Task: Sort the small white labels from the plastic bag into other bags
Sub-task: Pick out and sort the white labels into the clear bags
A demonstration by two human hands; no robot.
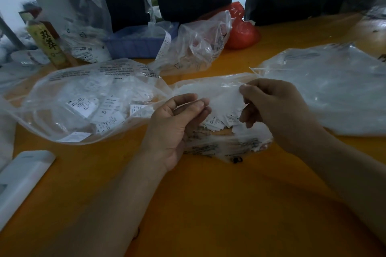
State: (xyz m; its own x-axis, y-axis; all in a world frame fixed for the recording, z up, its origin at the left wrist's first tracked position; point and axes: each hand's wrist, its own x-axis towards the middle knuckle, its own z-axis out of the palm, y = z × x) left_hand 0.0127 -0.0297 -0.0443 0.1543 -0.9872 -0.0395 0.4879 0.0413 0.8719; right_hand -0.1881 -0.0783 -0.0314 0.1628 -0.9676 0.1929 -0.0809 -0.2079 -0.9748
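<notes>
Between both hands' fingers (196, 106) lies the middle bag (225, 146), labels (219, 121) heaped inside; left hand (177, 129) and right hand (273, 108) pinch its film. Tugging unevenly could spill labels onto the worktop (208, 204).

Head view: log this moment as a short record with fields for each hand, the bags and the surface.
left hand: fingers curled, pinching the film of the middle bag
right hand: fingers pinching the same bag's top edge
middle bag: clear plastic, white labels showing between the hands
left bag: clear, holds many white labels
right bag: clear, contents blurred
surface: orange table
behind: blue tray, red bag
</notes>
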